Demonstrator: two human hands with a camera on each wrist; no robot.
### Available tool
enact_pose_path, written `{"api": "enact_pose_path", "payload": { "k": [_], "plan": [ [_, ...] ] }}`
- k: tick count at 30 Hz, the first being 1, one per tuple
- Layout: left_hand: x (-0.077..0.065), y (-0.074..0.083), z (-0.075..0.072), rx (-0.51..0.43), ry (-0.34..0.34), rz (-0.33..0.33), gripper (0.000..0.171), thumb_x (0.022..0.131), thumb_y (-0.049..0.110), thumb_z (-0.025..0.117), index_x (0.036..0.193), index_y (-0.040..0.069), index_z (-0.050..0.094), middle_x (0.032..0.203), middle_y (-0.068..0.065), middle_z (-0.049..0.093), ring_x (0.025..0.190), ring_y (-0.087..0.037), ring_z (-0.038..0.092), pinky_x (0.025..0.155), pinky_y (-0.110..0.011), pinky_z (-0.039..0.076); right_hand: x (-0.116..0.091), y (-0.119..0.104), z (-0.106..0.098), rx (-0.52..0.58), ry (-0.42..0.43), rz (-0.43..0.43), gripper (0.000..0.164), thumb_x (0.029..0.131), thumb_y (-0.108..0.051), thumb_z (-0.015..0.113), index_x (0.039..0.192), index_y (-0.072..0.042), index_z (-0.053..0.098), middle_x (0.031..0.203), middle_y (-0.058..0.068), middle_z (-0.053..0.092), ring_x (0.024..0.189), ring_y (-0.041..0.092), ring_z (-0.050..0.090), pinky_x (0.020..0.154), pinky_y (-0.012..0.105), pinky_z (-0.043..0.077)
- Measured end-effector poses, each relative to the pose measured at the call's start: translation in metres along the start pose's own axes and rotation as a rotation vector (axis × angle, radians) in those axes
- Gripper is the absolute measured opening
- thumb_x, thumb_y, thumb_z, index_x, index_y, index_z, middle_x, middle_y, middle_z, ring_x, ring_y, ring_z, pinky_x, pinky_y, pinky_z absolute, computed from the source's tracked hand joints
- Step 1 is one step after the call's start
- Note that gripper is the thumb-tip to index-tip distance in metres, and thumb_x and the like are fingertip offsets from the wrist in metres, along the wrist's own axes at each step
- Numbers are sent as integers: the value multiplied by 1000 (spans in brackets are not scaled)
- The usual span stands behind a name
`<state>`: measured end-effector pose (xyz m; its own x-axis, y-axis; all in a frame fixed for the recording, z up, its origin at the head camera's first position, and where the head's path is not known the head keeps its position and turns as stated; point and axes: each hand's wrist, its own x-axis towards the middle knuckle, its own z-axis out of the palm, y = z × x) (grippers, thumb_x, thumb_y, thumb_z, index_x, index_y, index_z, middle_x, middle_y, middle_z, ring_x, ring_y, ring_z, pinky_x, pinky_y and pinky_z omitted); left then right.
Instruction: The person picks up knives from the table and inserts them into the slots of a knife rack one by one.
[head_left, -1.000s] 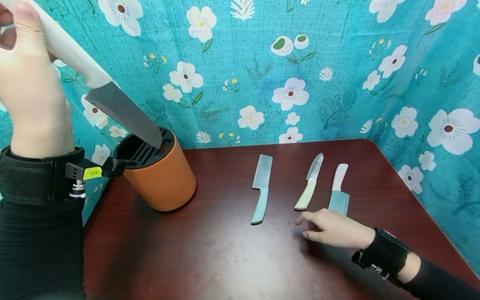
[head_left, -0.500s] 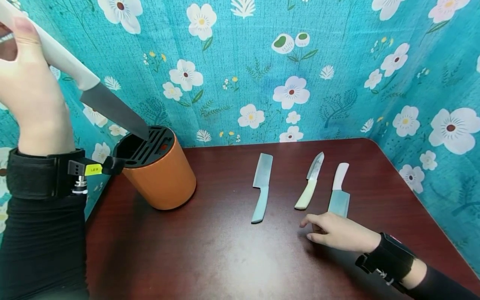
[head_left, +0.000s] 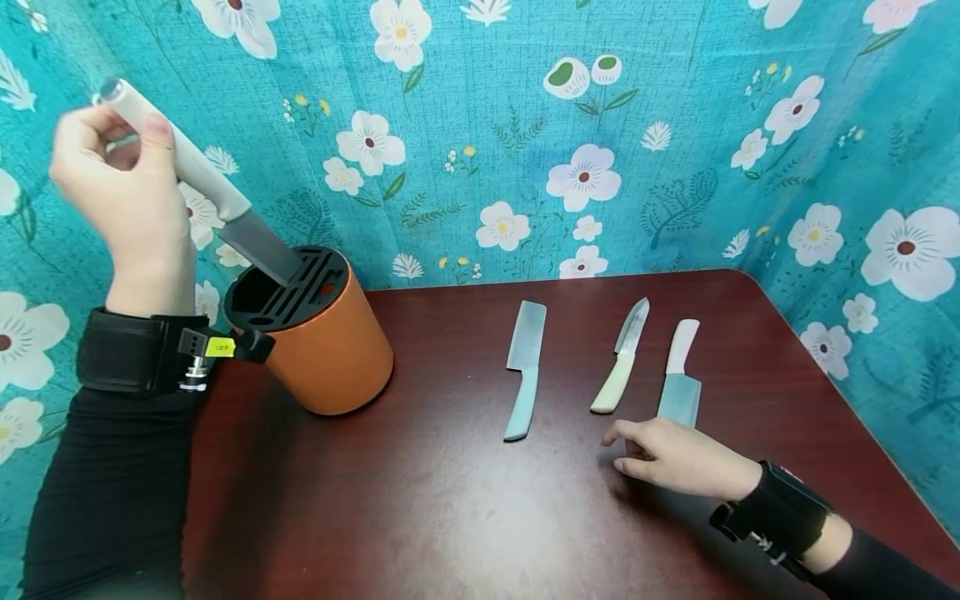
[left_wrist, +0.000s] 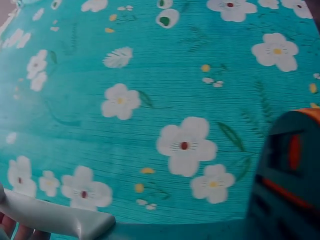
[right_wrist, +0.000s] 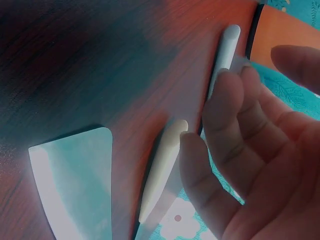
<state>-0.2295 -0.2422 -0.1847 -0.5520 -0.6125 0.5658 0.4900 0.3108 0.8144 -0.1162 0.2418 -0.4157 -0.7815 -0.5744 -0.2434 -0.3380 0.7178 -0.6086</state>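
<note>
In the head view, my left hand [head_left: 142, 196] grips the white handle of a kitchen knife [head_left: 202, 179], tilted down to the right. Its grey blade [head_left: 262, 243] reaches the slotted black lid [head_left: 311, 279] of an orange knife block [head_left: 333, 358], where the tip is lost from sight. The left wrist view shows the white knife handle [left_wrist: 60, 216] with fingers behind it, and the dark block lid [left_wrist: 280, 185]. My right hand [head_left: 678, 457] is held low over the table, loosely curled around nothing, beside a white-handled cleaver [head_left: 681, 396] and a small cream-handled knife [head_left: 618, 371].
A pale blue-handled cleaver [head_left: 525, 367] lies left of the small knife on the dark red-brown table [head_left: 420, 492]. Behind the table hangs a turquoise floral cloth [head_left: 465, 167], close to the knife block. The table's right edge slants toward the lower right corner.
My left hand has come down and to the right with the knife, and the blade now shows less of its length at the block's lid. The right hand has barely shifted.
</note>
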Motion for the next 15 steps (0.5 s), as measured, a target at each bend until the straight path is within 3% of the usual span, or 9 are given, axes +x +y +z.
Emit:
{"api": "enact_pose_path", "payload": {
  "k": [4, 15],
  "plan": [
    [-3, -13, 3, -26, -41, -87, 6, 95, 14, 68, 101, 13, 66, 101, 5, 55, 84, -4, 60, 84, -26, 45, 0, 0, 0, 1, -7, 13, 27, 96, -21, 67, 121, -12, 66, 70, -14, 56, 60, 0, 50, 56, 21, 44],
    [-15, -53, 6, 133, -202, -154, 11, 97, 18, 65, 101, 22, 56, 105, 12, 50, 92, -2, 57, 90, -26, 45, 0, -3, 0, 7, 8, 14, 31, 93, -4, 59, 123, -11, 66, 68, -11, 48, 59, 1, 43, 54, 21, 40]
  ]
}}
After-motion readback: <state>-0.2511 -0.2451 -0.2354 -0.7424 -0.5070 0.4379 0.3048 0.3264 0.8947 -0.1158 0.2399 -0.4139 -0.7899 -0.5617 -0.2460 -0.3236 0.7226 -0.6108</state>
